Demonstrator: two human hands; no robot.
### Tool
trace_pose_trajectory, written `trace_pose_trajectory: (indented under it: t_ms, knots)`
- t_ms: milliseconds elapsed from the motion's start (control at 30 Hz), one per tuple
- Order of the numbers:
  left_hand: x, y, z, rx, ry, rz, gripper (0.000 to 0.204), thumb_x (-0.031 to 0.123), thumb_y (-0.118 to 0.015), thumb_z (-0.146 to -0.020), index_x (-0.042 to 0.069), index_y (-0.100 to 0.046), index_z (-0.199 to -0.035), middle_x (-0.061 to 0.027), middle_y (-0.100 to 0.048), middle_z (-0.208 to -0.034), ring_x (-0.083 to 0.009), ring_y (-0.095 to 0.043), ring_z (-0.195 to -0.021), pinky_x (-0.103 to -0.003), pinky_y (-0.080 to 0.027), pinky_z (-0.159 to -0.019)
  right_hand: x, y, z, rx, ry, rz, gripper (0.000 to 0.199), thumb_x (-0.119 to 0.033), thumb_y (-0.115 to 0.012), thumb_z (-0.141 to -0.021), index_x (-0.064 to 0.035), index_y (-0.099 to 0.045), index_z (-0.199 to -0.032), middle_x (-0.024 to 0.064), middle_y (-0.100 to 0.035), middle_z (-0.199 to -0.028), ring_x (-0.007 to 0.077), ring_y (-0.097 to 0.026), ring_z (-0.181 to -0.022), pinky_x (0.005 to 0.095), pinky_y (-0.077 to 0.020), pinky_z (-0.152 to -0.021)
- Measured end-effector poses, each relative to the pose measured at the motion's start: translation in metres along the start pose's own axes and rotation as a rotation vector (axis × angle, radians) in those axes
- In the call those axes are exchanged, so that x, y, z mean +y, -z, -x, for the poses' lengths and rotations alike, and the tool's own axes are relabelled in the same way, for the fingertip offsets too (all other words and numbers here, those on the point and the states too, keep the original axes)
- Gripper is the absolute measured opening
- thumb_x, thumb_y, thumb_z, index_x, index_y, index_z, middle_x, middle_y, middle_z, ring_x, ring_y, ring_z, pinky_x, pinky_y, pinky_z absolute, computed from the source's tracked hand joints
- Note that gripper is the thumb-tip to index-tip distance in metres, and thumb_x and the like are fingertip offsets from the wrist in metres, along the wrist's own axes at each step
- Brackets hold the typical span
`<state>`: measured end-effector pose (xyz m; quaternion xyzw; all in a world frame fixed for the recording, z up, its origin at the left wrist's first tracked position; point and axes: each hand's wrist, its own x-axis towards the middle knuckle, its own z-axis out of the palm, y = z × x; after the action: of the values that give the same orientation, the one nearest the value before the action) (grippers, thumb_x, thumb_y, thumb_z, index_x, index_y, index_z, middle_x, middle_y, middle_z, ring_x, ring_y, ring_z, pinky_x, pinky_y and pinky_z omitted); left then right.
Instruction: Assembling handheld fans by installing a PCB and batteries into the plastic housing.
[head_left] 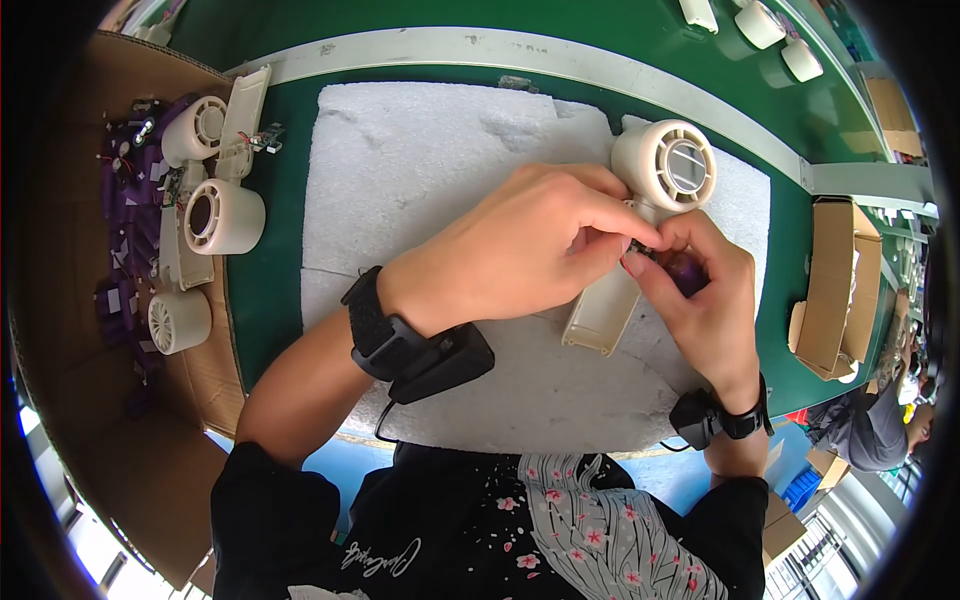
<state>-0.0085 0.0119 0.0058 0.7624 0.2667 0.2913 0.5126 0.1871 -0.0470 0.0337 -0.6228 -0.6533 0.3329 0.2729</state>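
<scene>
A cream handheld fan with a round head (665, 165) and an open, hollow handle shell (603, 308) lies on a white foam sheet (400, 170). My left hand (545, 240) reaches across from the left, its thumb and forefinger closed on something small at the fan's neck. From the right, my right hand (705, 290) pinches at the same spot, its fingers meeting those of the left. A purple cylindrical part (686, 272), perhaps a battery, shows inside my right hand's curl. A bit of green circuit board (640, 247) is visible between the fingertips; the rest is covered.
At left stands a large cardboard box (75, 420) with purple parts (125, 230); more fan bodies (225, 217) lie by its edge. A small cardboard box (838, 290) is at right. A metal rail (440, 50) crosses the green bench. Another person (875, 435) sits far right.
</scene>
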Motion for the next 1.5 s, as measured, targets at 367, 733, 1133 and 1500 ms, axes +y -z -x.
trace_pose_trajectory:
  t_ms: [367,733,1133,1500]
  knots:
    - [-0.001,0.000,0.004,0.095,0.078,0.067,0.037,-0.007,-0.060,-0.078,0.008,-0.072,-0.110,-0.0096,-0.063,-0.107,-0.0162,-0.063,-0.087,-0.026,-0.053,-0.074,0.006,0.019,-0.004,-0.358,-0.198,-0.436,0.047,0.001,-0.077,-0.071,-0.0052,-0.052,-0.110,0.0058,-0.054,-0.093,0.0067,-0.054,-0.073,0.0228,-0.0474,-0.064]
    - [-0.003,0.001,0.001,0.248,0.151,0.115,0.032,-0.009,-0.060,-0.077,0.005,-0.071,-0.105,-0.0051,-0.064,-0.104,-0.0135,-0.061,-0.088,-0.026,-0.053,-0.075,0.014,0.015,-0.005,-0.128,0.118,-0.180,0.047,0.007,-0.067,-0.072,-0.0039,-0.055,-0.116,0.0089,-0.057,-0.097,0.0142,-0.060,-0.083,0.0270,-0.0512,-0.072]
    - [-0.007,-0.001,0.002,0.243,0.105,0.074,0.033,-0.009,-0.060,-0.078,0.005,-0.071,-0.106,-0.0063,-0.064,-0.104,-0.0139,-0.062,-0.087,-0.026,-0.053,-0.074,-0.002,0.029,-0.011,-0.106,-0.369,-0.323,0.020,-0.013,-0.059,-0.095,0.0004,-0.064,-0.108,0.0029,-0.062,-0.083,0.0048,-0.050,-0.052,0.0209,-0.0346,-0.041]
    - [-0.007,-0.003,-0.001,0.281,0.076,0.068,0.031,-0.003,-0.062,-0.075,0.007,-0.073,-0.102,-0.0102,-0.065,-0.097,-0.0198,-0.065,-0.076,-0.029,-0.054,-0.071,0.011,0.026,-0.008,0.165,0.216,0.304,0.016,0.000,-0.073,-0.078,0.0023,-0.068,-0.093,0.0073,-0.065,-0.086,0.0129,-0.059,-0.066,0.0235,-0.0462,-0.055]
